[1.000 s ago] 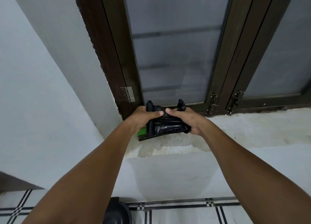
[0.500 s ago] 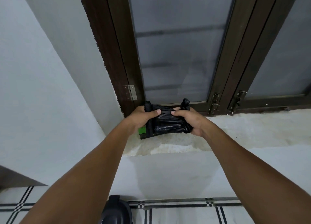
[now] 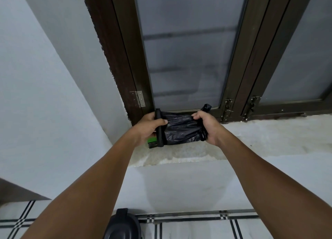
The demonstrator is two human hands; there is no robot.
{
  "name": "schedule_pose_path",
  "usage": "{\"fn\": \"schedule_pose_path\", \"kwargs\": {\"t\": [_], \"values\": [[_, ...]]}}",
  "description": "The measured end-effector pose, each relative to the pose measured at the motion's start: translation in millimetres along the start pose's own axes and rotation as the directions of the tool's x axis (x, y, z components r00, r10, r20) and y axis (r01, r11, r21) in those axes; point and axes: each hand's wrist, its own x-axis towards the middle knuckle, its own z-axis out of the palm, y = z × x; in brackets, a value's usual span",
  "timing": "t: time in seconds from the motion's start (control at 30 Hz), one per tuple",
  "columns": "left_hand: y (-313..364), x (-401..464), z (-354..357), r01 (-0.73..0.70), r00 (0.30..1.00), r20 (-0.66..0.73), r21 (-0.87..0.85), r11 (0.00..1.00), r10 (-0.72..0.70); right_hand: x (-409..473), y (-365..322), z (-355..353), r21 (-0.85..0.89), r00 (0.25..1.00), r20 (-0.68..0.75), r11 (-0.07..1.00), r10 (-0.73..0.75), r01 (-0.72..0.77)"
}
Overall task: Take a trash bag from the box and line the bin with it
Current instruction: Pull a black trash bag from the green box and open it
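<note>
At the sill's left end over the green-and-black cardboard box (image 3: 152,143), the left hand (image 3: 147,127) gripped the black roll (image 3: 159,129) while the right hand (image 3: 206,125) clutched the crinkled black plastic trash bag (image 3: 181,131), apparently mid-separation; tearing it free likely came next.

A dark-framed window (image 3: 181,59) with frosted panes rises above a rough white sill (image 3: 269,136). A steel hinge (image 3: 140,98) sits on its left frame, latches (image 3: 228,109) at its right. Striped tiles (image 3: 197,228) cover the near floor.
</note>
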Motion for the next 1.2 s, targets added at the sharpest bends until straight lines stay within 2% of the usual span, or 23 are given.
{"fn": "schedule_pose_path", "kwargs": {"t": [0.13,0.27,0.33,0.47,0.63,0.83,0.93,1.0,1.13,1.2], "values": [[-1.7,0.4,-1.6,0.050,0.999,0.014,-0.149,0.988,-0.048,3.1,1.7,-6.5,-0.049,1.000,0.019,0.999,-0.017,0.018],[-2.8,0.9,-0.2,0.072,0.997,0.015,-0.226,0.971,-0.070,3.1,-0.1,-6.2,-0.307,0.992,0.094,0.945,-0.085,0.110],[-3.6,2.4,0.4,0.075,0.997,-0.010,-0.228,0.971,-0.080,4.0,0.3,-5.0,-0.377,0.992,0.084,0.919,-0.090,0.115],[-2.3,0.8,-1.9,0.047,0.997,-0.056,-0.199,0.979,-0.059,5.5,2.2,-2.1,-0.339,0.993,0.055,0.933,-0.108,0.121],[-4.5,0.7,-11.3,-0.034,0.993,-0.115,-0.008,0.999,0.033,8.9,1.8,-7.3,-0.167,0.991,-0.095,0.983,-0.098,0.081],[-7.1,-0.9,-11.0,-0.043,0.988,-0.151,-0.011,0.999,0.041,16.9,6.9,-12.4,-0.063,0.984,-0.130,0.991,-0.121,0.114],[-7.0,-1.2,-8.2,-0.035,0.986,-0.166,-0.024,0.999,0.031,16.2,7.3,-8.8,-0.097,0.973,-0.151,0.982,-0.175,0.161],[-6.6,-1.3,-4.9,-0.043,0.987,-0.155,-0.063,0.997,0.032,12.6,5.0,-5.8,-0.099,0.971,-0.141,0.979,-0.193,0.180],[-8.5,1.4,1.9,-0.071,0.986,-0.155,-0.092,0.993,0.056,4.1,-0.6,4.5,-0.043,0.992,-0.040,0.992,-0.119,0.117],[-6.0,3.1,6.0,-0.079,0.981,-0.181,-0.037,0.996,0.071,2.2,-4.6,7.6,-0.162,0.987,0.019,0.974,-0.157,0.158]]}}
